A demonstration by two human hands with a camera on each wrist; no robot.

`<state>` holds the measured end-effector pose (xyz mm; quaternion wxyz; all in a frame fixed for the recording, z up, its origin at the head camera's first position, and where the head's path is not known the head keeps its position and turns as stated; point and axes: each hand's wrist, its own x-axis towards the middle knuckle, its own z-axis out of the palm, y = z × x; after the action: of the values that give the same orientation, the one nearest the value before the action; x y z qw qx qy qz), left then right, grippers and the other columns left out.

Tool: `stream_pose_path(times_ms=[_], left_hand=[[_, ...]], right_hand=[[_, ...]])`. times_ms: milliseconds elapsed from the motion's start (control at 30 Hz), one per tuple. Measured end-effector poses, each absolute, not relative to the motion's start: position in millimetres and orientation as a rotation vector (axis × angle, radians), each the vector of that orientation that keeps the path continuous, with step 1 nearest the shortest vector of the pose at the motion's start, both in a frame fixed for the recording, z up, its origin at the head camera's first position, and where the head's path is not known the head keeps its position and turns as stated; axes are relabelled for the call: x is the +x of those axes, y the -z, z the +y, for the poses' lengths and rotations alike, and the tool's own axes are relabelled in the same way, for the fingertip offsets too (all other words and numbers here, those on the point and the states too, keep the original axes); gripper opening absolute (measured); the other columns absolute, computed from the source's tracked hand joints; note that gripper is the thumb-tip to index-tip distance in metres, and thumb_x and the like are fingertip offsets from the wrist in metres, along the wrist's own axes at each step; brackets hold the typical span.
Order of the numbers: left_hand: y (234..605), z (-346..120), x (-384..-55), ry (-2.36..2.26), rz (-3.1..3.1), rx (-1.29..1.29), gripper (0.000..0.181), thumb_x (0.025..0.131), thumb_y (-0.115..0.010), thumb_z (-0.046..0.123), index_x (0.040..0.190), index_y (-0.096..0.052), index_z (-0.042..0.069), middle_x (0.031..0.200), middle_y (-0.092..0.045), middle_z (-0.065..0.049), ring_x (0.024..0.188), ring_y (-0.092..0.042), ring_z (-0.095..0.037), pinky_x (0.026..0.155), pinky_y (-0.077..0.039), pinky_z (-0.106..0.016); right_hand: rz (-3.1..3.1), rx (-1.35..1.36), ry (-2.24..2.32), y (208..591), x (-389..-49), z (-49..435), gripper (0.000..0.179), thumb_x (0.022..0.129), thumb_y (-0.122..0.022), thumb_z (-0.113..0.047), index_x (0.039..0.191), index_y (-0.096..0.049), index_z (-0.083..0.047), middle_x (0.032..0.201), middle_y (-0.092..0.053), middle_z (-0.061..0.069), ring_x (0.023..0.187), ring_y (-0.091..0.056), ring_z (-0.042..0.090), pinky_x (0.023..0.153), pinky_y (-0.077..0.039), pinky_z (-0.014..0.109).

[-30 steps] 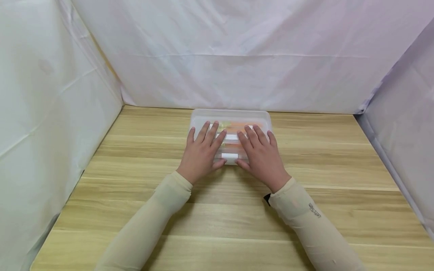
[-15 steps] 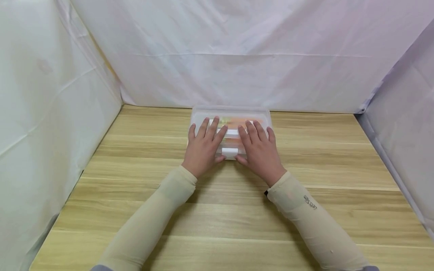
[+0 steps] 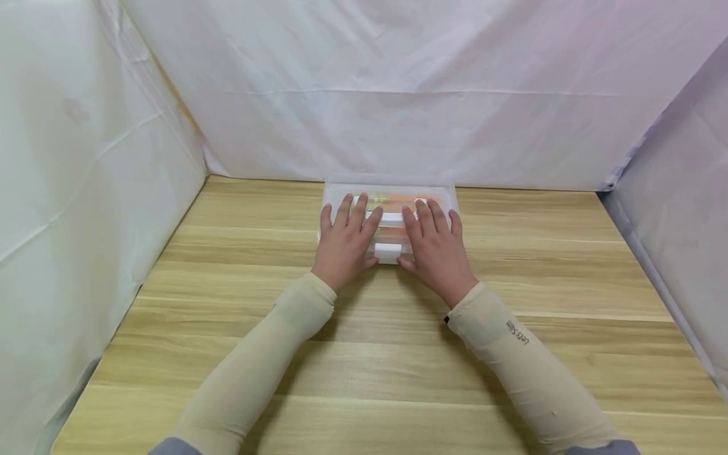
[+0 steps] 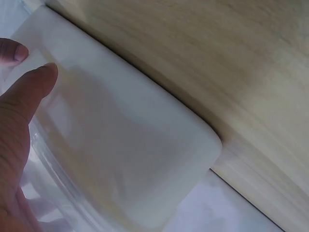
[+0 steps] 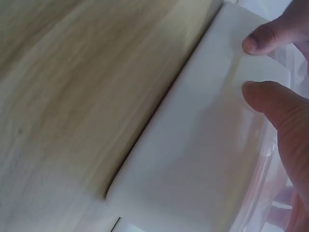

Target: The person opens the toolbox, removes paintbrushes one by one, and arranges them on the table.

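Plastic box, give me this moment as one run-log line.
plastic box: on wooden tabletop | left hand: fingers spread on clear lid | right hand: likewise | thumbs: either side of white front latch

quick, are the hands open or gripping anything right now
Left hand: open, spread on the box.
Right hand: open, spread on the box.

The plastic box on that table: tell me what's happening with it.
A person has the left hand and right hand on the plastic box, fingers spread across its top, thumbs by the white front tab. It sits at the far side of the wooden table, near the white cloth. Whether the tab is fastened, I cannot tell.
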<state>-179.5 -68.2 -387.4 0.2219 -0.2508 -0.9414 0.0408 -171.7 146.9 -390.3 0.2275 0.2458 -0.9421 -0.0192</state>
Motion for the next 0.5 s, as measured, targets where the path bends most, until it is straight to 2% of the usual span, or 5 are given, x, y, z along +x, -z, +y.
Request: stream_pose_path(times_ms=[500], left_hand=[[394.7, -64.9, -183.0, -0.170, -2.575, -0.683, 0.109, 0.069, -0.081, 0.063, 0.154, -0.031, 0.019, 0.156, -0.032, -0.016, 0.142, -0.026, -0.043, 0.106, -0.026, -0.066]], right_hand=[[-2.557, 0.681, 0.071, 397.5, -177.3, 145.7, 0.108, 0.069, -0.086, -0.052, 0.148, -0.031, -0.004, 0.145, -0.035, 0.026, 0.139, -0.027, 0.044, 0.105, -0.024, 0.067]])
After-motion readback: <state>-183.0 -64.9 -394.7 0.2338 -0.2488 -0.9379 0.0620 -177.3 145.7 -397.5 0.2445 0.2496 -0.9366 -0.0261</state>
